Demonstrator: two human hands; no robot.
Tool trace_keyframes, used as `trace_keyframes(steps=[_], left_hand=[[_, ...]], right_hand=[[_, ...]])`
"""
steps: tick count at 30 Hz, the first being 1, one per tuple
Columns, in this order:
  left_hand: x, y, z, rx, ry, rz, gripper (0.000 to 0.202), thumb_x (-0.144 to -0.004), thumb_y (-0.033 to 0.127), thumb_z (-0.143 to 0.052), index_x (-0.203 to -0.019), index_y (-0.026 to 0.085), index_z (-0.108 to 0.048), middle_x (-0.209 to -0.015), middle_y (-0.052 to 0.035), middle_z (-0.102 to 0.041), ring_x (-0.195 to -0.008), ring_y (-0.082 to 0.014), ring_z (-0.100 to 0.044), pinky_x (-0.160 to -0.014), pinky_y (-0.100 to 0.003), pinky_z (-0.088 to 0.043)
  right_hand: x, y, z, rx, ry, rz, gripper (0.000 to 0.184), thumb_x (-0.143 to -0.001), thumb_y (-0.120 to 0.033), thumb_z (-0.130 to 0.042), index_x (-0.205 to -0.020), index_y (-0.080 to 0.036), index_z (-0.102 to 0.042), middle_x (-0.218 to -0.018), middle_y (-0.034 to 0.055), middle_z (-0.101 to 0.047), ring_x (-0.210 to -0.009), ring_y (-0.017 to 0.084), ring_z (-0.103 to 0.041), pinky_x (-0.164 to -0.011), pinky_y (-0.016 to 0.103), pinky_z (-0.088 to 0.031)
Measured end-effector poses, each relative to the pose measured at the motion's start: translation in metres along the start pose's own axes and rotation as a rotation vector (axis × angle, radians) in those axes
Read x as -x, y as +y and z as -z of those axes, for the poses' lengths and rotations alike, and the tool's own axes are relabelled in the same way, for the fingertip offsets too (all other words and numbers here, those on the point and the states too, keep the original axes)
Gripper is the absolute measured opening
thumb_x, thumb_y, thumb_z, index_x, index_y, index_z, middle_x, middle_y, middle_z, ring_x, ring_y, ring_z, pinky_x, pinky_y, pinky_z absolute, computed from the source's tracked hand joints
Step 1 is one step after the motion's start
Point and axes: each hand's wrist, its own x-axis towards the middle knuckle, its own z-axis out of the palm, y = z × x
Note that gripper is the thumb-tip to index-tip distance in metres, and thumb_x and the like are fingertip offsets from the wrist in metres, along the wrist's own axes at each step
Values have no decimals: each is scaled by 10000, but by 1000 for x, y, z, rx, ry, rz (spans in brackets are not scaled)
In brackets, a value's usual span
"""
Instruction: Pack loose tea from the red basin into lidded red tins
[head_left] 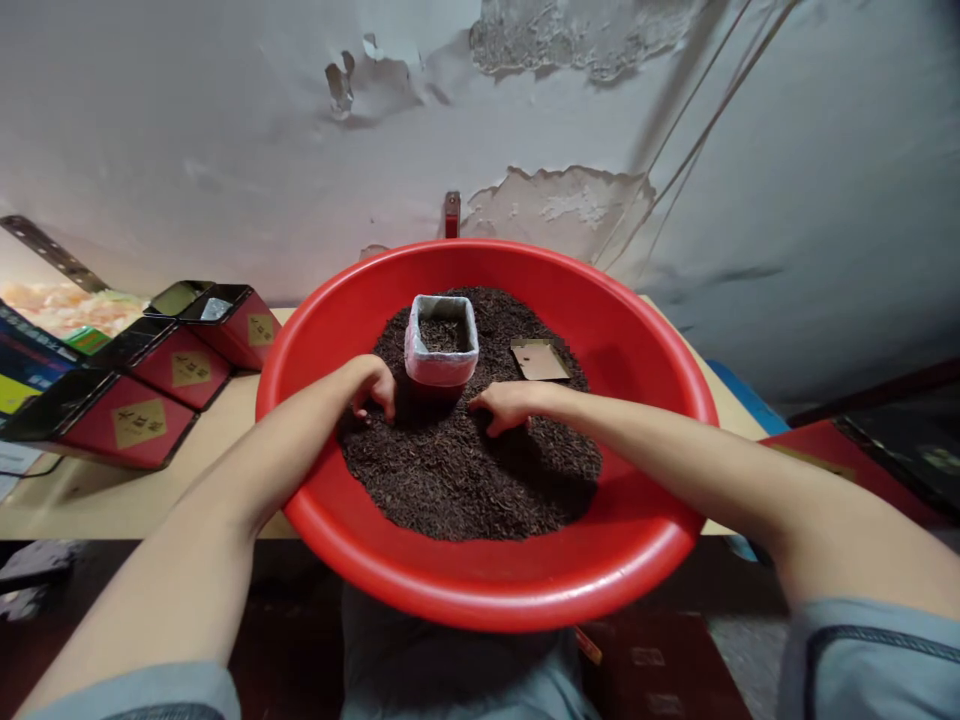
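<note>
A wide red plastic basin [480, 605] holds a heap of dark loose tea leaves [465, 490]. A square tin [442, 372], lined with a clear plastic bag folded over its rim, stands upright in the heap with tea leaves inside it. To its left, my left hand [373, 388] has bent fingers at the leaves, the thumb apart from them. On the tin's other side, my right hand [504, 405] rests low over the leaves, fingers curved and thumb apart. Neither hand touches the tin, and the fingertips are partly hidden.
A flat tan rectangular piece [540, 360] lies on the leaves at the right. Several red and black tins [139, 420] with gold labels stand on the wooden table [82, 510] at the left. Another red box [847, 455] is at the right. Behind is a peeling wall [225, 130].
</note>
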Motion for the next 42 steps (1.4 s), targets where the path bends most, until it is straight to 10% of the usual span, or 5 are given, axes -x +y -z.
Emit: trace_keyframes(steps=[6,20,34,38,42], left_hand=[[31,-6,32,167,-64,-2,210,-588,251,-760,-711,191,-600,-663,-20,-623,-588,-162,-569,-486,-228,-455],[79,48,58,304,1048,-508,282,-778,196,-736,-1050,144,-683,-1008,-79,-719,-929,-210,-664,-843,-323,-518],[77,12,55,862,882,-836,477,-874,194,-617,-1345,199,-543,-1401,-147,-607,-1181,-278,-665,-856,-427,-629],[41,-5,57,532,1041,-384,532,-842,150,-589,-1369,153,-519,-1271,-160,-678,-1121,-284,-690,-927,-455,-596],[-3,-22,34,112,616,-147,1132,-493,260,-880,-1507,131,-394,-1471,-234,-529,-1362,-418,-503,-1061,-473,-495]], right_hand=[[15,24,25,-206,123,-119,534,-885,-291,-642,-1390,-155,-536,-1054,94,-701,-698,154,-633,-486,225,-436],[35,-24,108,-974,864,-2,205,-820,-140,-737,-1009,-168,-660,-923,59,-698,-776,166,-632,-664,285,-547],[41,15,80,-587,1099,65,239,-874,-171,-643,-1087,-168,-754,-1062,82,-766,-925,193,-706,-886,333,-559],[24,32,49,-236,783,-106,297,-914,-229,-605,-1174,-156,-727,-1104,124,-743,-1005,239,-700,-930,344,-529],[2,27,15,-100,219,-93,860,-761,-490,-797,-1513,-232,-470,-1586,175,-395,-1366,359,-515,-1081,424,-466]])
